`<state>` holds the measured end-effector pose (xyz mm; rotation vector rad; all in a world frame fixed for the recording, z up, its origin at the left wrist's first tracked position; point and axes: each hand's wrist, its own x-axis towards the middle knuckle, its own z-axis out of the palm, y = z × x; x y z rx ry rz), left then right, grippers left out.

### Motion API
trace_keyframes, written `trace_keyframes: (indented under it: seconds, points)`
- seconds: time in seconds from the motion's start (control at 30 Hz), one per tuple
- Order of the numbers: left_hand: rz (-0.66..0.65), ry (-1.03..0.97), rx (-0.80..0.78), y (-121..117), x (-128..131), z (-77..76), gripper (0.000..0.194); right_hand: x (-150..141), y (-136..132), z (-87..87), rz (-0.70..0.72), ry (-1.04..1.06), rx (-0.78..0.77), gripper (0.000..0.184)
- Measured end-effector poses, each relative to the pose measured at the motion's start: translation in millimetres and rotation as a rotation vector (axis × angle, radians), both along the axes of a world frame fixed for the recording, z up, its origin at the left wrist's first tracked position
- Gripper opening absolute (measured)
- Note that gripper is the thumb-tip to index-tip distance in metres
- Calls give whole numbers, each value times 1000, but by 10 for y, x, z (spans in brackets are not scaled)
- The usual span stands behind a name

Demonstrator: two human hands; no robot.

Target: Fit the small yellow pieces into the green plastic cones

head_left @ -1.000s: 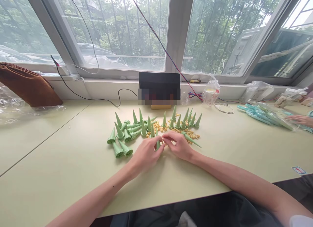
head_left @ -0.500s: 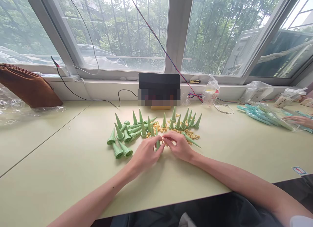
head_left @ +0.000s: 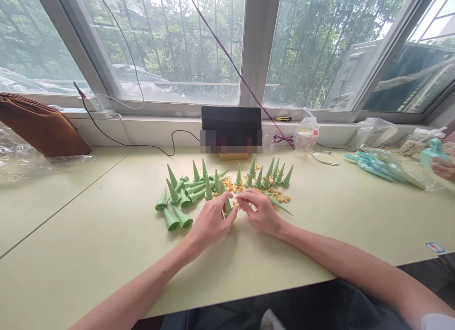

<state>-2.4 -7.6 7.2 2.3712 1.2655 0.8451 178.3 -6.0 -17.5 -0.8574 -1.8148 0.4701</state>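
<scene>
My left hand (head_left: 213,218) is curled round a green plastic spike (head_left: 227,207), partly hidden behind the fingers. Close beside it, my right hand (head_left: 261,211) pinches a small yellow plastic piece (head_left: 235,204) between thumb and fingertips; its far end is covered. Loose yellow pieces (head_left: 282,197) lie in heaps beyond both hands. Several green spikes stand point up at the back, such as the spike (head_left: 252,166) behind my right hand. Others lie on their sides to the left, among them a hollow spike (head_left: 183,218) with its wide end toward me.
A dark screen (head_left: 231,124) stands at the back of the pale table (head_left: 106,254). A brown pouch (head_left: 39,124) leans at the left. On the right are a bagged cup (head_left: 307,136), light blue plastic items (head_left: 371,164) and another person's hand (head_left: 444,169) with a light blue object.
My left index finger and thumb have parted a little, and the spike has shifted slightly left, away from my right fingertips. At the far right, the other person's hand has raised a light blue object.
</scene>
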Motion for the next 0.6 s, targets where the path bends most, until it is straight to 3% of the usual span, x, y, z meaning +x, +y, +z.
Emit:
trace_keyframes:
  seconds: [0.23, 0.6]
  points:
    - [61, -69, -78, 2, 3, -11, 55, 0, 7, -10, 2, 0, 25, 16]
    - [86, -130, -95, -29, 7, 59, 68, -1, -8, -13, 6, -1, 19, 15]
